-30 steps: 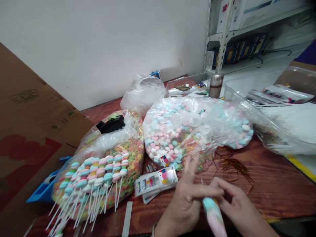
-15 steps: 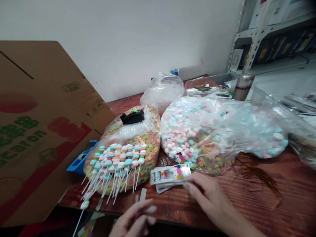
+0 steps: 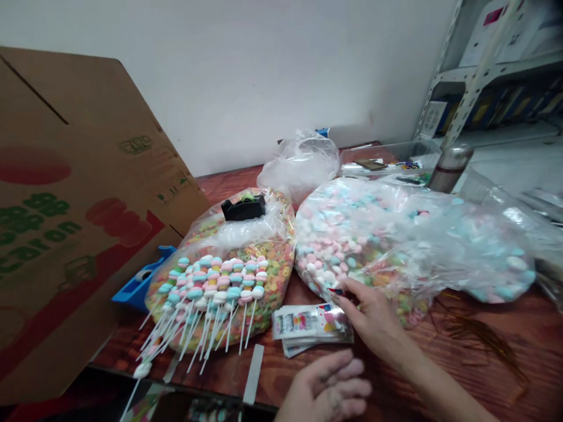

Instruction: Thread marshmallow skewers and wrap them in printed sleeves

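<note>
My right hand point(image 3: 373, 319) reaches up to the lower edge of a clear bag of pastel marshmallows and cereal rings point(image 3: 365, 246), fingertips at a small printed label point(image 3: 336, 291). Whether it pinches that label is hard to tell. Below it, my left hand point(image 3: 328, 390) hangs open and empty, near a stack of printed packet sleeves point(image 3: 310, 328). Marshmallow lollipops on white sticks point(image 3: 215, 287) lie across a second clear bag of cereal rings point(image 3: 272, 264), and a black tape dispenser point(image 3: 243, 208) sits on that bag.
A large cardboard sheet point(image 3: 79, 176) leans in at the left, a blue plastic holder point(image 3: 141, 287) behind it. On the wooden table point(image 3: 545, 346) lie brown wires point(image 3: 475, 337), a white strip point(image 3: 253, 375), a clear tray point(image 3: 389, 164) and a steel flask point(image 3: 451, 169). A metal shelf point(image 3: 475, 70) stands behind.
My right hand has moved off the packet stack up to the bag's edge. My left hand has shifted right and now shows open and empty. The view has turned slightly.
</note>
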A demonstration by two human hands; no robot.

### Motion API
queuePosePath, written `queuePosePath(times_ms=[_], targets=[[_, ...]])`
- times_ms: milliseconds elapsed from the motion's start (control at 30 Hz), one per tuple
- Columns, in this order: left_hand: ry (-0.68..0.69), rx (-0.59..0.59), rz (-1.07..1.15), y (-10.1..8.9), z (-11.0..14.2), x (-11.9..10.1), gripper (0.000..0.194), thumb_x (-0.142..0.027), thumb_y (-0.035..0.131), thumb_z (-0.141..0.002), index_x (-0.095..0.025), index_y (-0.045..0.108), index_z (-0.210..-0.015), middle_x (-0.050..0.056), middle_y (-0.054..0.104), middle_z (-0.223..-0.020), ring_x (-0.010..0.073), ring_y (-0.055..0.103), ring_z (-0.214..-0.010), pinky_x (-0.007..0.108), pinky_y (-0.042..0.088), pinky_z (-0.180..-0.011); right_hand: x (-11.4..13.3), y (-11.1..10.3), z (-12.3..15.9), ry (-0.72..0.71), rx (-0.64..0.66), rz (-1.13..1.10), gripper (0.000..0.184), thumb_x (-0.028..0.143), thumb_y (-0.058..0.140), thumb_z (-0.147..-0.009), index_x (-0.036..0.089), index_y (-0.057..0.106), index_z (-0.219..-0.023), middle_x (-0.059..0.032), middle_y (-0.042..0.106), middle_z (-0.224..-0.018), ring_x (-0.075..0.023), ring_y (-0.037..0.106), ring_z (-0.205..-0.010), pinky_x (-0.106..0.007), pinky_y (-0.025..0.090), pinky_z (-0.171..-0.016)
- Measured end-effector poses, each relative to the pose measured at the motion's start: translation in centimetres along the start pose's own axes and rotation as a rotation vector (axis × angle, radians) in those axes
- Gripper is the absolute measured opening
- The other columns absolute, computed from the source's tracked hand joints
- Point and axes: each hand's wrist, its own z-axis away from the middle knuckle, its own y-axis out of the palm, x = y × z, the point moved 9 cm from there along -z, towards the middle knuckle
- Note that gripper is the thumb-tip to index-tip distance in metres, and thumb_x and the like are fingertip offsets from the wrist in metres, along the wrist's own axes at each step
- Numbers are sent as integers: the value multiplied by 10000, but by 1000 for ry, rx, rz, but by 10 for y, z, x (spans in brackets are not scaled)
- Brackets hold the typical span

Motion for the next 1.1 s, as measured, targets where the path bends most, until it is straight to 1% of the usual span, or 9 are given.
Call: queuePosePath(times_ms=[33,100,200,333,500,700,833,967,1100], targets=[[30,131,124,34,-18,-3,753,-485,908,-495,-205,700,-1163,194,624,-1295,370,591,-1174,546,367,-1049,1,-9,8,6,20,-56,206,281,501,-941,214,515,-747,39,535,-693,-143,519,-671,-242,381,-620],[122,289,337,79,-41,-17,738,-590,834,-568,-208,686,-1181,166,582,-1358,348,483,-1303,483,328,-1098,0,-26,24,35,76,-220,226,342,508,-948,210,551,-770,37,545,-703,-143,525,-678,-238,402,-618],[178,313,497,103,-62,-28,471,-487,797,-696,-243,724,-1092,93,633,-1307,273,527,-1259,414,375,-1077,-10,-53,43,94,90,-391,245,395,535,-942,200,617,-819,12,609,-796,-162,557,-762,-252,440,-697],[252,67,406,89,-78,-26,255,-260,839,-682,-208,758,-918,63,748,-1011,222,670,-991,381,478,-969,-37,-81,59,171,-53,-421,244,416,544,-939,198,631,-873,5,620,-817,-167,559,-794,-260,445,-748],[345,-125,143,79,-77,-29,191,-257,812,-715,-147,744,-855,70,748,-826,227,693,-876,364,496,-917,-59,-76,73,240,-157,-340,320,461,514,-946,190,580,-789,16,537,-733,-150,491,-702,-246,418,-659],[359,-167,254,80,-76,-29,191,-273,831,-698,-165,674,-716,-6,663,-672,133,621,-639,271,531,-726,-60,-64,77,221,-183,-228,437,500,429,-972,192,544,-684,18,490,-643,-148,459,-625,-241,379,-581],[283,-165,433,71,-88,-11,339,-355,853,-664,-150,588,-616,-48,519,-542,67,477,-491,179,453,-510,-56,-74,83,196,-270,-274,438,488,379,-992,207,591,-732,5,557,-669,-161,534,-623,-237,420,-586],[222,-208,536,59,-96,2,324,-371,846,-669,-153,608,-698,-52,524,-578,60,478,-496,173,461,-512,-37,-92,93,68,-430,-210,304,459,426,-980,263,643,-1065,-42,652,-951,-216,616,-873,-286,481,-789],[246,-162,526,64,-92,-5,296,-371,835,-685,-157,639,-743,-13,609,-669,96,561,-581,203,492,-560,-24,-90,98,-1,-501,-163,263,465,494,-957,294,659,-1072,-56,616,-1148,-246,560,-1112,-343,438,-961]])
